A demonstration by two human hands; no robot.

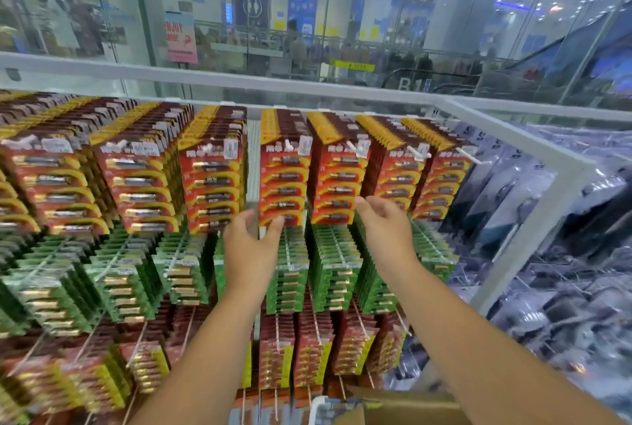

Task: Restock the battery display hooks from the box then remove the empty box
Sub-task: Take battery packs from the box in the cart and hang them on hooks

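The red battery packs point(282, 181) hang in tight rows on white hooks point(288, 145) along the top tier of the display. Each card hangs with its long axis running top to bottom, its printed face turned out toward the person, and the batteries inside lie crosswise, stacked one above another. The stacks run back along the hooks toward the wall behind. Below them hangs a tier of green packs point(330, 274), set the same way, and below those a lower tier of red and yellow packs point(307, 349).

The left hand point(249, 246) is raised at the bottom edge of one red stack in the middle of the top tier, its fingers spread and lightly bent, with the fingertips at the lowest card; whether they actually grip the card cannot be told through the blur. The right hand point(384, 233) is up beside the next stack to the right, its fingers loose and parted, holding nothing. The two hands are well apart, with one stack's width between them.

The cardboard box point(403, 407) sits at the bottom edge of the view, under the right forearm, its flaps open; its inside does not show.

A white frame point(533, 137) bounds the display on the right, and beyond it hang dark goods in clear bags point(519, 212). Behind the display a glass wall point(307, 31) looks onto a mall concourse.
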